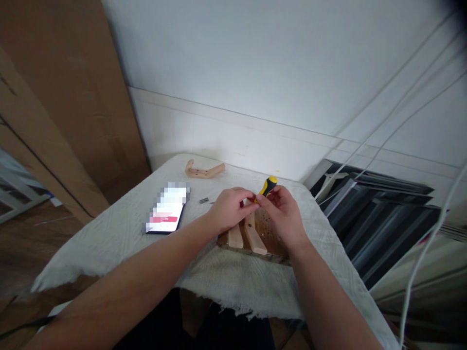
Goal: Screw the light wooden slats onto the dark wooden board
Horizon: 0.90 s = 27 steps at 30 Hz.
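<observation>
The surface point(109, 248) is backed by a wall point(255, 73) and flanked by cardboard point(73, 97) on the left and stacked panels point(386, 214) on the right. A phone point(168, 221) is set on its left half, with a wooden bracket point(200, 173) placed behind it, toward the wall. Small metal pieces point(203, 200) are found between the phone and the left hand point(229, 209). A board point(279, 253) is laid near the front edge, with two wooden pieces point(256, 240) placed side by side on it. Above the board, a screwdriver point(270, 184) is held between the left hand and the right hand point(288, 216).
</observation>
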### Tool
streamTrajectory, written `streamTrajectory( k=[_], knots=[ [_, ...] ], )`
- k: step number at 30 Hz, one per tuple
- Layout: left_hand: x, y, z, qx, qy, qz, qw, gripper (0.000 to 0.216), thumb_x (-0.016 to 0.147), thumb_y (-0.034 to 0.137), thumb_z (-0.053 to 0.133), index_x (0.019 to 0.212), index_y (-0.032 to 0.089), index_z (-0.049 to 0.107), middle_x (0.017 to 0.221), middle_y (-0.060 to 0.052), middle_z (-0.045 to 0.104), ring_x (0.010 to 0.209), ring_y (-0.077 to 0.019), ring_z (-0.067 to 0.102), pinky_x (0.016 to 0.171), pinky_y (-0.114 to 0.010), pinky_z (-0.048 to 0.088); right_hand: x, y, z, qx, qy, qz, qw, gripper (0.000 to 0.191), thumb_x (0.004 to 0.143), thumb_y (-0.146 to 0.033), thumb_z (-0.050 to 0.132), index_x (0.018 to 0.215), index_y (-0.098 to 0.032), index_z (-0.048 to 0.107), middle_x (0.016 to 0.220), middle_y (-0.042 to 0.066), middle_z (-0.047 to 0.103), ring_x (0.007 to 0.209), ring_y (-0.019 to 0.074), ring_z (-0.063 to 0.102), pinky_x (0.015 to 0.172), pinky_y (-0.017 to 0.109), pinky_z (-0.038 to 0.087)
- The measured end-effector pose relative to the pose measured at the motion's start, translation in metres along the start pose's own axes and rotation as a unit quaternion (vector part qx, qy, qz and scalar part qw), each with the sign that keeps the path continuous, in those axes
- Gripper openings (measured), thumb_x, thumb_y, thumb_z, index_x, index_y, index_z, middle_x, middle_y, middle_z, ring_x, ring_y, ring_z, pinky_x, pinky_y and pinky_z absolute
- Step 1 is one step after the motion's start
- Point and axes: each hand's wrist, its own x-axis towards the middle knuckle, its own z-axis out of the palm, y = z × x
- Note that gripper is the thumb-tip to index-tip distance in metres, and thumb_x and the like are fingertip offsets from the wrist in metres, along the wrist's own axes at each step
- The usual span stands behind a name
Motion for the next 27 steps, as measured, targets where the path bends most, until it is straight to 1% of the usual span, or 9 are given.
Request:
streamTrajectory(
  k=[3,5,9,14,18,22,27],
  knots=[
    [-0.0002,-0.0005,0.0009,-0.006,0.000,0.003,1.000,0.013,0.084,0.023,0.059,0.085,0.015,0.068,0.074,-0.003,0.066,0.060,-0.0110,0.055,0.061,-0.024,0.043,-0.0012,-0.0013,-0.0009,0.000,-0.006,-0.009,1.000,0.024,0.079,-0.039,0.064,0.096,-0.023,0.058,0.084,0.001,0.061,0.070,0.0156,0.056,0.064,0.031,0.047],
    [-0.0004,-0.0007,0.0014,-0.008,0.008,0.000,1.000,0.014,0.083,0.025,0.061,0.088,0.015,0.068,0.075,-0.003,0.066,0.060,-0.0111,0.055,0.061,-0.024,0.043,-0.0015,-0.0011,-0.0017,-0.007,-0.007,-0.009,1.000,0.022,0.080,-0.038,0.062,0.095,-0.023,0.059,0.081,0.001,0.061,0.070,0.0158,0.056,0.064,0.031,0.046],
    [-0.0002,-0.0003,0.0007,0.003,0.013,-0.014,1.000,0.016,0.080,0.029,0.066,0.087,0.015,0.067,0.075,-0.003,0.065,0.062,-0.0122,0.055,0.062,-0.024,0.043,-0.0006,0.0005,-0.0009,0.003,-0.014,0.006,1.000,0.024,0.078,-0.040,0.065,0.092,-0.023,0.056,0.076,0.000,0.060,0.069,0.0161,0.056,0.062,0.030,0.047],
    [0.0012,0.0004,-0.0009,-0.008,-0.013,0.005,1.000,0.011,0.084,0.024,0.060,0.083,0.015,0.067,0.074,-0.003,0.065,0.062,-0.0115,0.055,0.060,-0.023,0.042,-0.0011,-0.0031,0.0014,0.036,-0.014,0.007,0.999,0.027,0.076,-0.039,0.067,0.096,-0.025,0.055,0.083,0.000,0.063,0.074,0.0168,0.059,0.066,0.031,0.049],
    [0.0008,-0.0003,-0.0002,-0.005,-0.007,0.000,1.000,0.010,0.082,0.023,0.062,0.085,0.015,0.067,0.076,-0.003,0.065,0.062,-0.0112,0.055,0.060,-0.023,0.041,-0.0006,-0.0013,-0.0005,0.005,-0.024,0.009,1.000,0.025,0.078,-0.041,0.065,0.094,-0.023,0.059,0.078,0.001,0.063,0.072,0.0176,0.058,0.066,0.033,0.048],
    [0.0001,-0.0006,-0.0003,0.005,0.003,-0.009,1.000,0.013,0.080,0.028,0.066,0.085,0.015,0.066,0.075,-0.002,0.065,0.062,-0.0118,0.055,0.061,-0.023,0.041,0.0021,0.0034,-0.0011,-0.004,-0.014,0.010,1.000,0.028,0.074,-0.043,0.069,0.090,-0.023,0.058,0.074,0.000,0.061,0.068,0.0173,0.057,0.064,0.032,0.048],
    [0.0015,-0.0004,-0.0019,0.006,-0.015,0.005,1.000,0.013,0.085,0.025,0.060,0.084,0.016,0.068,0.073,-0.002,0.065,0.062,-0.0116,0.055,0.061,-0.023,0.041,0.0017,-0.0002,0.0008,0.034,-0.016,-0.003,0.999,0.022,0.075,-0.038,0.068,0.088,-0.024,0.057,0.078,0.000,0.063,0.071,0.0170,0.059,0.067,0.032,0.048]
  ],
)
